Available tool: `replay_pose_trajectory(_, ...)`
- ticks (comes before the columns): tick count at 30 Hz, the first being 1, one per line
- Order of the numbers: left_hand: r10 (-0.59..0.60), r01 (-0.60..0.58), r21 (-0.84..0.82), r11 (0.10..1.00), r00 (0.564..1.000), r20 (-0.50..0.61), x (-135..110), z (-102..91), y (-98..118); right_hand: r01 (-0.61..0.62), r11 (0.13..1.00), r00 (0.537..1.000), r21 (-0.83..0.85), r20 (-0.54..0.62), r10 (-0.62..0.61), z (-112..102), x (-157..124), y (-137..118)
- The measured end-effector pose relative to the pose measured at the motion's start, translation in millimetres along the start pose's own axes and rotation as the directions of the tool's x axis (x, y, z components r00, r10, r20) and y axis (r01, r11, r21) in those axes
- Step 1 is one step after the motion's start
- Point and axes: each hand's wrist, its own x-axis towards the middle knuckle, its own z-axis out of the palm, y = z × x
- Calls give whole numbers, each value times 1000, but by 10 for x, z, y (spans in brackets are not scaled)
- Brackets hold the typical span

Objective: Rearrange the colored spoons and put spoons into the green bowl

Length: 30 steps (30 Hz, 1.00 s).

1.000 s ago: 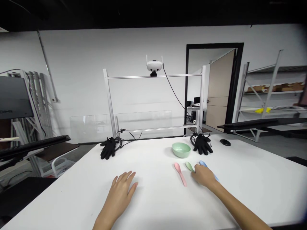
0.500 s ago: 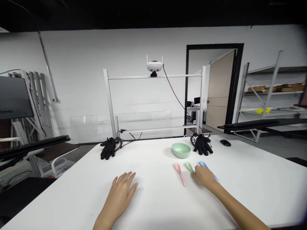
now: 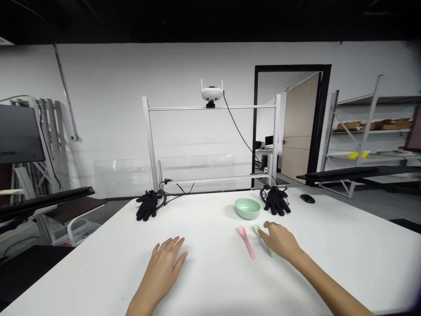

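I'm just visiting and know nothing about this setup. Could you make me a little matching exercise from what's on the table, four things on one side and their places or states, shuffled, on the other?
Things
1. bowl
2. green spoon
3. left hand
4. computer mouse

Places and states
A. partly hidden from view by the right hand
B. black, to the right of both black gloves
C. fingers spread, holding nothing
D. round and open at the top, between the gloves

Right pairs: 1-D, 2-A, 3-C, 4-B
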Motion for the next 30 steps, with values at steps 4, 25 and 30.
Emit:
replay_pose_trajectory(4, -16, 16, 4, 1000, 1000, 9, 9, -5, 5, 73, 997, 995, 35, -72, -70, -108, -105, 0)
replay_pose_trajectory(25, -24, 24, 43, 999, 1000, 6, 34, -28, 14, 146, 987, 976, 72, -172, -132, 174, -294, 212)
replay_pose_trajectory(30, -24, 23, 50, 999, 999, 23, 35, -47, 14, 161, 984, 973, 76, -179, -145, 199, -287, 199)
